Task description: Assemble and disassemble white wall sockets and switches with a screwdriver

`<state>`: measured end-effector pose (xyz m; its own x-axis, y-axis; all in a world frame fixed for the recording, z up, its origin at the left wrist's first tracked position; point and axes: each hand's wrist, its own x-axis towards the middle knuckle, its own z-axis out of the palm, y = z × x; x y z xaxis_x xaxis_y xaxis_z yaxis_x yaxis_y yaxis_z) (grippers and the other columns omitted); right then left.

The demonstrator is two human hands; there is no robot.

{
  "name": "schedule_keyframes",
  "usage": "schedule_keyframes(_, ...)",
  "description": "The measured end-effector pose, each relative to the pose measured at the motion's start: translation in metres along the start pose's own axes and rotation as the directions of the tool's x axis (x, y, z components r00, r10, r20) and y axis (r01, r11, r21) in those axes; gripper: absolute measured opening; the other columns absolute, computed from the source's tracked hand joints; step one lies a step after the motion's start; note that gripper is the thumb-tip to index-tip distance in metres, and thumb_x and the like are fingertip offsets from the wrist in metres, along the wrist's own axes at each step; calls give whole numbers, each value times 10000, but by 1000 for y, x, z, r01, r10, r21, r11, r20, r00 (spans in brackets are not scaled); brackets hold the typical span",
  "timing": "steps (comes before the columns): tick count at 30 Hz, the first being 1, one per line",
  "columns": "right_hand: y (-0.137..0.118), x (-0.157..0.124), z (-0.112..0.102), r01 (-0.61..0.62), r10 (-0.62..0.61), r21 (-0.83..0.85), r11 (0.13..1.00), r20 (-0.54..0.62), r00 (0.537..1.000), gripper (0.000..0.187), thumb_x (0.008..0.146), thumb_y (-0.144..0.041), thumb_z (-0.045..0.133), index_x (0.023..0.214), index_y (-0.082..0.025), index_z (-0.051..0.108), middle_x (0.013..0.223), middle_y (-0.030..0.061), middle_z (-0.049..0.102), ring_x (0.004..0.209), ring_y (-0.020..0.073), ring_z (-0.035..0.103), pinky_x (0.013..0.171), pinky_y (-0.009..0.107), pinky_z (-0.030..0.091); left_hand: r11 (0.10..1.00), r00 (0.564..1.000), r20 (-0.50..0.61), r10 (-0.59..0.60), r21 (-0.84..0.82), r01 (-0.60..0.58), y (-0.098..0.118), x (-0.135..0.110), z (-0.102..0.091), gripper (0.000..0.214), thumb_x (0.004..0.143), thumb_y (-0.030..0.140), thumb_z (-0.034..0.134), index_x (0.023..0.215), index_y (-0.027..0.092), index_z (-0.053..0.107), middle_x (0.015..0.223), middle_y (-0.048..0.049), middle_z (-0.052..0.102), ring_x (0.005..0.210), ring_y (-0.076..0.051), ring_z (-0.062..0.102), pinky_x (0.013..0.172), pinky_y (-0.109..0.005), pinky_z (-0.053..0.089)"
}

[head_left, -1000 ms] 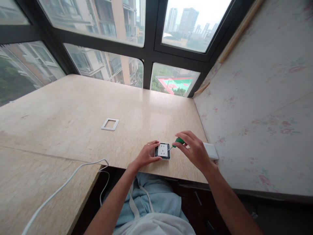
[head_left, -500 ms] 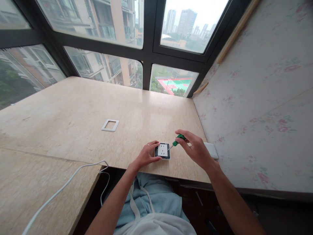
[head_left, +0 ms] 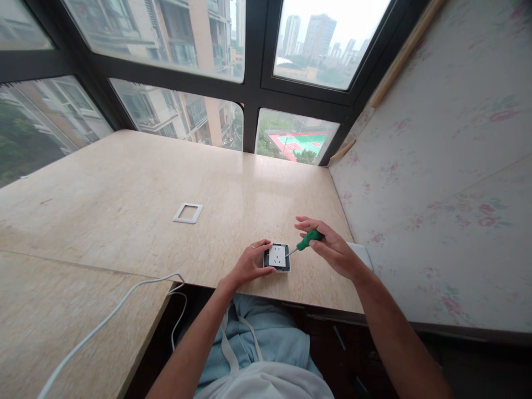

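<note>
A wall socket [head_left: 277, 256] with a white face and dark surround lies near the front edge of the stone-patterned counter. My left hand [head_left: 246, 265] grips it from the left, thumb at the near side and fingers at the far side. In my right hand [head_left: 334, 248] is a screwdriver [head_left: 310, 239] with a green handle, slanting down to the left. Its shaft meets the right side of the socket; the tip's exact seat is too small to make out. The handle rests between thumb and fingers, and some fingertips stretch out past it.
A white square frame [head_left: 188, 213] lies flat on the counter [head_left: 233, 188], left of the socket. Partly behind my right wrist, a white plate-like thing [head_left: 362, 256] sits by the papered wall. A white cable [head_left: 112, 316] crosses the lower left counter. Windows line the back.
My right hand's fingers have loosened and shifted along the handle, baring more of the green. The screwdriver's shaft stays at the socket, and my left hand keeps its place.
</note>
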<state>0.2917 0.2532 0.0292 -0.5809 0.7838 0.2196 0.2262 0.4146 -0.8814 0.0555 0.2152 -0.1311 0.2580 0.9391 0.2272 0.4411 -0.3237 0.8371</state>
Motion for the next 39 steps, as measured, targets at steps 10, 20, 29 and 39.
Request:
schedule_keyframes(10,11,1,11,79,-160,-388,918,-182,970,238,900,-388,611,1088,-250,563,980,56,644,828,185,636,787,349,539,1000,1000,4,-11,9,11,2,-1,-1,683,720,413,781,1336,244,540,1402,-117,509,1324,-287,444,1108,-487,351)
schedule_keyframes(20,10,-3,3,47,-59,-144,989,-80,995,304,924,-354,573,1207,-255,524,1097,76,645,997,209,649,851,368,548,1000,1000,4,-8,19,8,0,-2,0,680,733,425,769,1343,237,534,1411,-116,500,1326,-284,439,1110,-473,347)
schedule_keyframes(29,17,1,13,46,-139,-376,925,-224,965,240,953,-387,494,1137,-234,513,1025,74,603,895,200,620,813,379,523,1000,1000,9,-22,5,22,-2,-3,1,693,725,421,777,1347,240,530,1416,-107,497,1324,-280,438,1111,-458,346)
schedule_keyframes(39,14,1,10,125,-161,-220,967,-153,975,286,928,-298,575,1209,-271,531,1048,61,631,918,190,643,810,369,558,1000,1000,7,-15,10,15,-3,-2,2,692,725,415,778,1347,237,530,1416,-103,497,1325,-279,436,1110,-453,350)
